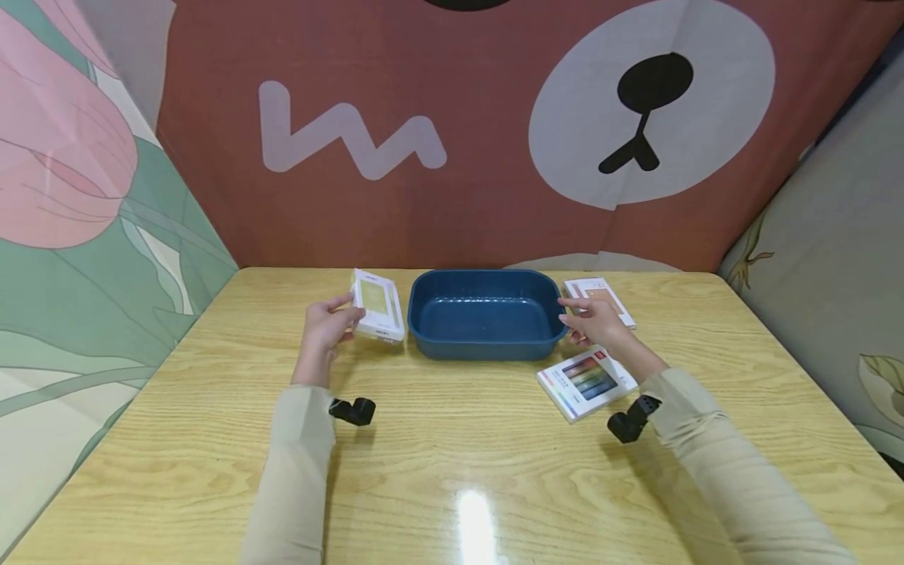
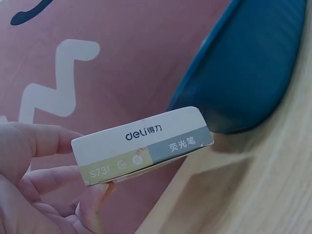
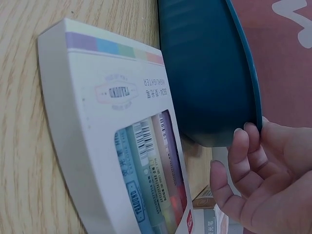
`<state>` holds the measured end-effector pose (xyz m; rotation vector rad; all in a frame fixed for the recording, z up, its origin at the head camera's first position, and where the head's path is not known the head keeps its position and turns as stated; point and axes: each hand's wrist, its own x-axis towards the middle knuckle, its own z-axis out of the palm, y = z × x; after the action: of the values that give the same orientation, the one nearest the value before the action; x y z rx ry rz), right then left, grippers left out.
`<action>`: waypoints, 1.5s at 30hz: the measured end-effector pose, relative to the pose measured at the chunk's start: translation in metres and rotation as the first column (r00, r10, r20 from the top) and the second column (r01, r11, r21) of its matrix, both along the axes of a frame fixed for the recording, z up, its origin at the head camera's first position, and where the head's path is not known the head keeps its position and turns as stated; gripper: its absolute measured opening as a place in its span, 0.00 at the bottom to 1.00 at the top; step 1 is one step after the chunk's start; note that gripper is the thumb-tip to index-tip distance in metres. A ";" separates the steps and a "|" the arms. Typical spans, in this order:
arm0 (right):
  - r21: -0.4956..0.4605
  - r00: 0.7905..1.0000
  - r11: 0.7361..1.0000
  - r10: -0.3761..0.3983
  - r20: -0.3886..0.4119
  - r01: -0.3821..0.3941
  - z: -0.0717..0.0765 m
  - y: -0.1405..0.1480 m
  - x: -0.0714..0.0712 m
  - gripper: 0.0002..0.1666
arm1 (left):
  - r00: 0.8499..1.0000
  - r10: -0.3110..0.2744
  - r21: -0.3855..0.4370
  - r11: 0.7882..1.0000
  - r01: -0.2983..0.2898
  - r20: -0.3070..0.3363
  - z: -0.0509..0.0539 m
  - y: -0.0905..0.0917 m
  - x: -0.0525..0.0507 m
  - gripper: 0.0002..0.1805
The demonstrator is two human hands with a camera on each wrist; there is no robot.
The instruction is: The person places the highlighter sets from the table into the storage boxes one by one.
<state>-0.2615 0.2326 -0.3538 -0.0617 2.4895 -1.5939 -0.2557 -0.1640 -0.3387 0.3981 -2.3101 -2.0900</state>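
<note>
My left hand grips a white highlighter box with a yellow-green panel by its left edge, tilted above the table just left of the blue basin. Its end, printed "deli" and "S731", faces the left wrist view, thumb below and fingers at the side. At the basin's right end, my right hand pinches the rim, with several fingers curled in the right wrist view. Below that hand lies a highlighter box with a window, showing pens in several colours. Another white box with an orange panel lies behind the right hand, partly hidden.
The wooden table ends at the back against a reddish-brown cloth with a cartoon bear. Patterned cloths hang at both sides. Black wrist cameras are strapped to both sleeves.
</note>
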 end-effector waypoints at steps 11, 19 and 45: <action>0.000 1.000 1.000 -0.006 0.007 0.006 0.000 0.000 0.000 0.27 | 0.999 0.011 0.016 1.000 -0.010 -0.044 0.014 0.003 0.007 0.26; 0.023 1.000 1.000 -0.001 -0.002 0.001 0.002 0.001 0.001 0.27 | 0.997 -0.024 0.018 1.000 0.026 -0.071 0.025 0.015 0.009 0.26; 0.031 1.000 0.999 0.006 -0.028 -0.006 0.000 0.000 0.002 0.27 | 0.979 -0.170 -0.094 0.983 0.160 -0.113 0.020 0.066 0.005 0.24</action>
<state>-0.2598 0.2321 -0.3541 -0.0879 2.5324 -1.5620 -0.2505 -0.0979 -0.3191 0.0780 -2.4253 -2.0110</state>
